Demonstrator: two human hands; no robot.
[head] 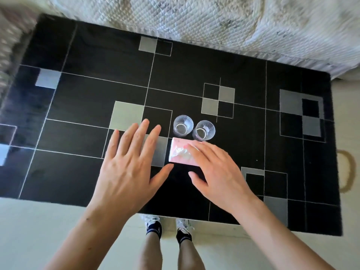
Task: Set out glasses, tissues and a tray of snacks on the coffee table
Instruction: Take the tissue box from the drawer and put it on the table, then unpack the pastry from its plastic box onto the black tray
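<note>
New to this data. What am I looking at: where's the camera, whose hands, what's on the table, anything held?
One picture, from a wide-angle camera worn on a person's head, looking down; no robot. The black coffee table with pale squares and lines holds two clear ribbed glasses side by side and a pink soft tissue pack just in front of them. The right hand rests on the pack with straight fingers. The left hand is spread flat, holding nothing. No snack tray is visible.

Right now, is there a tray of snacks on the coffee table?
No, the coffee table shows only two glasses and a pink tissue pack under the right hand.
</note>
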